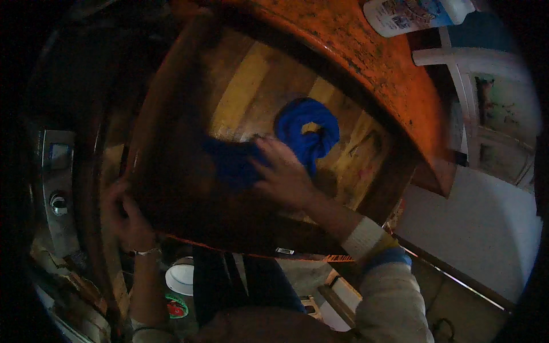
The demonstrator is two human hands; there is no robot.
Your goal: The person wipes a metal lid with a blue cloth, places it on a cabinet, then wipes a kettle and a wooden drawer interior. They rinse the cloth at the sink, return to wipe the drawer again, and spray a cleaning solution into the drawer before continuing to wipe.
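A wooden drawer [171, 123] with dark sides and a striped light and brown bottom fills the middle. A bunched blue cloth [320, 120] lies inside on its bottom, curled in a loop at the right and spreading left into shadow. My right hand [283, 174] reaches in from the lower right and grips the cloth's left part, with some fingers partly spread over it. At the drawer's near left corner is my left hand [130, 217], its fingers bent around the edge. Dim light and blur hide the exact hold of both hands.
Beyond the drawer runs a worn orange surface [366, 63] with a white bottle [412, 14] on it. A pale cabinet door [503, 120] stands at the right. On the left is a grey panel with a knob [59, 203]. A white bowl [180, 276] sits below.
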